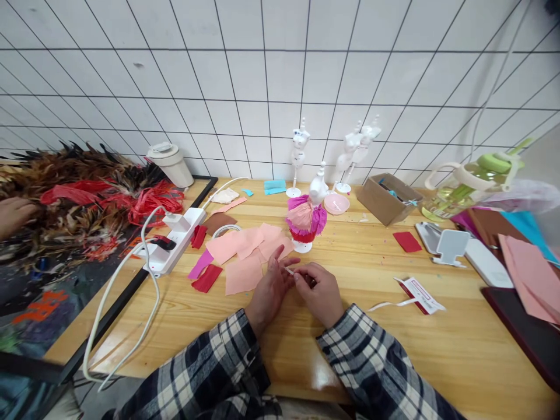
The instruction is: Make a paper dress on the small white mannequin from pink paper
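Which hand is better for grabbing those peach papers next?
Probably the left hand: it's close beside the peach papers, while the right hand is farther away and seems to pinch a small pale thing.

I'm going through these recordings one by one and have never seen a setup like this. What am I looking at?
There is no machine: a person works bare-handed, filmed by one head-worn camera looking forward and down. The left hand and right hand meet over a wooden table. The right one pinches something small and pale, too small to identify. Just beyond stands a white dress form with a ruffled pink, magenta and red skirt. Pink pieces lie left of it, then a power strip; a cardboard box stands to its right. Another person's hand shows at the left edge, beside feathers.
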### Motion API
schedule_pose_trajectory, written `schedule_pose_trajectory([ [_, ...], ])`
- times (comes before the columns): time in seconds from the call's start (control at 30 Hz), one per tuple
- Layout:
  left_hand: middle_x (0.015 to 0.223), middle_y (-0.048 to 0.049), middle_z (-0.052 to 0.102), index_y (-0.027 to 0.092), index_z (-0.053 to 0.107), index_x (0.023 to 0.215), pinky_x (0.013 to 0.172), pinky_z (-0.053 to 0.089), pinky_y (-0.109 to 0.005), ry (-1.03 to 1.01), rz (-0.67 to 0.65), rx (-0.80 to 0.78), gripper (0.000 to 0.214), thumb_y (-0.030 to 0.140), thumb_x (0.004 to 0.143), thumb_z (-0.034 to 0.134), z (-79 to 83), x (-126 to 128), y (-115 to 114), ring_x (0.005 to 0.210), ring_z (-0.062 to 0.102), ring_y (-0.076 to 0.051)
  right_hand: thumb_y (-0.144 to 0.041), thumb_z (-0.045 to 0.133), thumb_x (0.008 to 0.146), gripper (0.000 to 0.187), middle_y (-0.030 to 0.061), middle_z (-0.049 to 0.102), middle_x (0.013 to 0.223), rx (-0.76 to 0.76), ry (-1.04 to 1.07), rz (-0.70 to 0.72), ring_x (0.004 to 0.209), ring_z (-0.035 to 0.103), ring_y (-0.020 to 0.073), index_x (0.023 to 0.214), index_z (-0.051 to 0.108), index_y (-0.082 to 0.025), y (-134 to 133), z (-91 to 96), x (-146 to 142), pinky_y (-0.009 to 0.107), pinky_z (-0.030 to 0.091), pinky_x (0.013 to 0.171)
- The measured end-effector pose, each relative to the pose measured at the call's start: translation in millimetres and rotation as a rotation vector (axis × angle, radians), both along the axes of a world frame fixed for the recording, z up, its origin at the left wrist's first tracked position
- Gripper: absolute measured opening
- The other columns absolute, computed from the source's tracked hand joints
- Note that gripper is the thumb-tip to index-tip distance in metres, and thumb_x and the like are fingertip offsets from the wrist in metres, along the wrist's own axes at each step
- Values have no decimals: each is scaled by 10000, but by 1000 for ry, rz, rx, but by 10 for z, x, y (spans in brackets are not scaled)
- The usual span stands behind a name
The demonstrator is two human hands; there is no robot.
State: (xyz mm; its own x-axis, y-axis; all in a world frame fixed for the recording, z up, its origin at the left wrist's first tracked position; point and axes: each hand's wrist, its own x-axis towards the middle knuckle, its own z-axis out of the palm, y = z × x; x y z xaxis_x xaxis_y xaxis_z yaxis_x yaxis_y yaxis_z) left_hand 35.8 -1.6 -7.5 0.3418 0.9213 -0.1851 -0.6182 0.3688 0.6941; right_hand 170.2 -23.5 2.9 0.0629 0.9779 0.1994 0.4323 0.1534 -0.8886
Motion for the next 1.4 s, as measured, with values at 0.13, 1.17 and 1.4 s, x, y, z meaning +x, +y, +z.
schedule_pose_trajectory([
  [0.13,1131,-32,555,268,471,1239,792,465,-248,79,174,85,576,176,715,692,32,-118,92,868,566,-104,-312,570,796,198,17,594,630,-32,-30,-44,555,499,122,721,689,-173,50,-10,64,244,403,529],
  [1.17,854,-79,706,252,718,982,787,430,-370,1417,-23,1072,245,297,909,488,22,-204,63,812,579,-214,-282,516,894,221,40,676,769,147,-587,22,716,601,154,822,714,-218,-28,6,127,258,403,637],
  [1.4,879,-76,711,259,720,981,794,422,-368,1400,-109,1067,233,312,902,507,-31,-233,104,824,587,-217,-260,525,876,196,39,655,762,75,-616,120,691,579,152,828,708,-208,6,14,189,261,383,608],
])
